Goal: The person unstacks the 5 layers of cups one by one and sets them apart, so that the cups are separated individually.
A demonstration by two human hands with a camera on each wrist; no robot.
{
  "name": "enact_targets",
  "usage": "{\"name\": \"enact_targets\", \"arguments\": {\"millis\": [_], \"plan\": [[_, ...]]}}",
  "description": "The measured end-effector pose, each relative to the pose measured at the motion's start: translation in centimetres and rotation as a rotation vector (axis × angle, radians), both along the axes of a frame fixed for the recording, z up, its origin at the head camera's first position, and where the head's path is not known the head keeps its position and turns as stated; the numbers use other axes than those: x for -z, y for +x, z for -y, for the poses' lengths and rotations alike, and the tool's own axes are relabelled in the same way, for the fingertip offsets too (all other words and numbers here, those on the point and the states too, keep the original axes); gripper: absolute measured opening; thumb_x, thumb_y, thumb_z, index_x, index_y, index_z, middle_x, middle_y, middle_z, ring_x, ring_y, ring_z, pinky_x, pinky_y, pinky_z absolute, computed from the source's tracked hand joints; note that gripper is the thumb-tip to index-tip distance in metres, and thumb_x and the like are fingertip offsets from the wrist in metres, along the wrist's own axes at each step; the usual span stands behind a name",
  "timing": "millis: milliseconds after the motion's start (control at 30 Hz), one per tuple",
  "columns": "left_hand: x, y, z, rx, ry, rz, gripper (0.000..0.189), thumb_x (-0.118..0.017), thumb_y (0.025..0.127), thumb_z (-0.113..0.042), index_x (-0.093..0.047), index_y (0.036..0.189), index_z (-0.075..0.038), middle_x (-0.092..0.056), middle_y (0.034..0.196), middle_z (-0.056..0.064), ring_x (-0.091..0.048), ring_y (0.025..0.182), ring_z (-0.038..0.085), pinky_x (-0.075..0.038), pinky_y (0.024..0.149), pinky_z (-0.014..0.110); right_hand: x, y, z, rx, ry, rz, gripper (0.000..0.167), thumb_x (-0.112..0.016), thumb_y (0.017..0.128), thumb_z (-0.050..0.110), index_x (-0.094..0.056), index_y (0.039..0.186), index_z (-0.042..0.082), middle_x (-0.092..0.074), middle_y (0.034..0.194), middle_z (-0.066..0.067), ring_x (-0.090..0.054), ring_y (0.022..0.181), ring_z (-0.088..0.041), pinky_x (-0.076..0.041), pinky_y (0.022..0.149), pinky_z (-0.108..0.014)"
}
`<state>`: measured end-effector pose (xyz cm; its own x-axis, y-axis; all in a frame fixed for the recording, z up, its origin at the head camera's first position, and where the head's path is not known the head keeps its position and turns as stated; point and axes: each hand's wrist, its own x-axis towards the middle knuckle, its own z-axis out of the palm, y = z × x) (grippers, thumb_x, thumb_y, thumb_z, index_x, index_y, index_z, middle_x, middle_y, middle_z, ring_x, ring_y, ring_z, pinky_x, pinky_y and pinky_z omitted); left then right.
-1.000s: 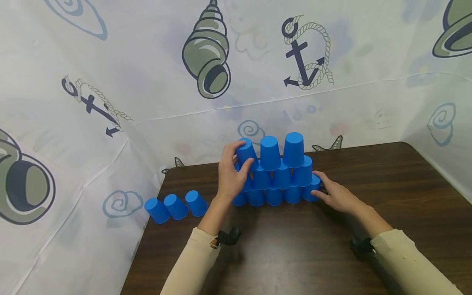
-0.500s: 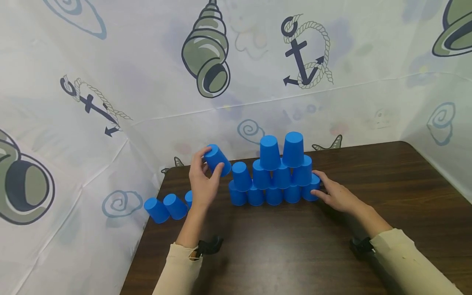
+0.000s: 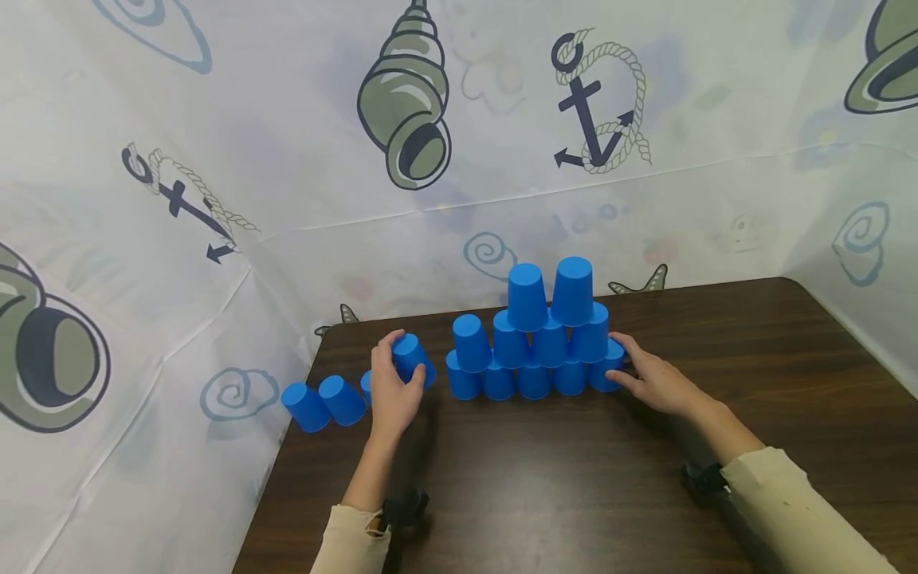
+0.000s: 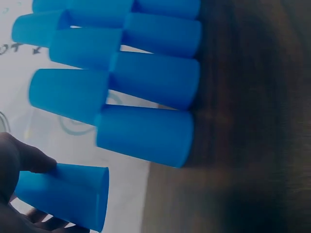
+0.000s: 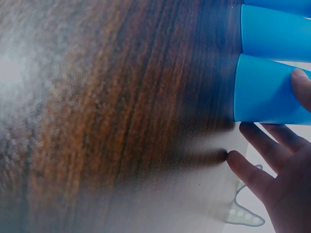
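My left hand [image 3: 396, 395] grips an upside-down blue plastic cup [image 3: 410, 359] between thumb and fingers, left of the stack. In the left wrist view this cup [image 4: 68, 194] hangs apart from the stacked cups, its open rim toward the table. At the stack's right end, my right hand [image 3: 660, 383] holds the end cup [image 3: 604, 368] of the bottom row. Its thumb lies on the near side of that cup [image 5: 272, 92] in the right wrist view, with fingers along the outer side. Several upside-down cups form the bottom and second rows; two cups [image 3: 527, 296] stand on top.
Left of my left hand, three upside-down blue cups [image 3: 343, 400] stand in a row on the dark wooden table [image 3: 545, 494], one partly hidden by that hand. A white cloth [image 3: 308, 159] with shell and anchor prints hangs behind and left of the table.
My left hand has lifted the left cup off the stack's top row, carried it left and lowered it toward the table. My right hand has stayed at the end cup.
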<state>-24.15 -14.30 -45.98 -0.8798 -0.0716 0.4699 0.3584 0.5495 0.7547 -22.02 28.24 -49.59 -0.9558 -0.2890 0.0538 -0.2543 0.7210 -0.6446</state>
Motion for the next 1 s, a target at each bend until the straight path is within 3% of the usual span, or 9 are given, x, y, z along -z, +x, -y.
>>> {"name": "enact_targets", "arguments": {"millis": [167,333,667,1000], "plan": [[1.9,0.0,0.2,-0.025,-0.043,0.098,0.062,-0.071,0.087,-0.005,-0.042,0.142,-0.014,-0.047,0.133,0.018,-0.045,0.125,0.036,-0.040,0.099,0.065,-0.1,0.1,0.0,-0.001,-0.005,-0.007,0.072,-0.055,0.099,0.041,-0.015,0.154,0.015,-0.041,0.143,-0.031,-0.047,0.124,-0.053,-0.039,0.094,-0.070],[3.0,-0.1,0.1,-0.020,-0.066,0.150,0.063,-0.070,0.087,-0.003,-0.041,0.142,-0.015,-0.045,0.131,0.017,-0.045,0.124,0.037,-0.041,0.098,0.065,-0.2,0.1,0.1,0.002,-0.004,-0.007,0.073,-0.055,0.099,0.042,-0.014,0.154,0.016,-0.041,0.144,-0.030,-0.046,0.125,-0.053,-0.039,0.094,-0.070],[4.6,0.1,-0.2,-0.026,-0.110,0.148,0.060,-0.067,0.087,0.001,-0.044,0.141,-0.012,-0.044,0.129,0.019,-0.049,0.119,0.038,-0.043,0.098,0.062,0.1,-0.2,0.0,0.009,0.010,0.013,0.070,-0.053,0.101,0.040,-0.014,0.154,0.015,-0.041,0.143,-0.032,-0.045,0.125,-0.053,-0.038,0.094,-0.071],[4.7,0.4,-0.4,-0.043,-0.131,0.156,0.060,-0.065,0.088,0.003,-0.044,0.141,-0.015,-0.042,0.130,0.019,-0.050,0.119,0.040,-0.042,0.099,0.061,0.2,-0.2,-0.1,0.006,0.007,0.000,0.069,-0.053,0.101,0.040,-0.015,0.153,0.016,-0.043,0.141,-0.032,-0.047,0.123,-0.053,-0.040,0.093,-0.071]]}}
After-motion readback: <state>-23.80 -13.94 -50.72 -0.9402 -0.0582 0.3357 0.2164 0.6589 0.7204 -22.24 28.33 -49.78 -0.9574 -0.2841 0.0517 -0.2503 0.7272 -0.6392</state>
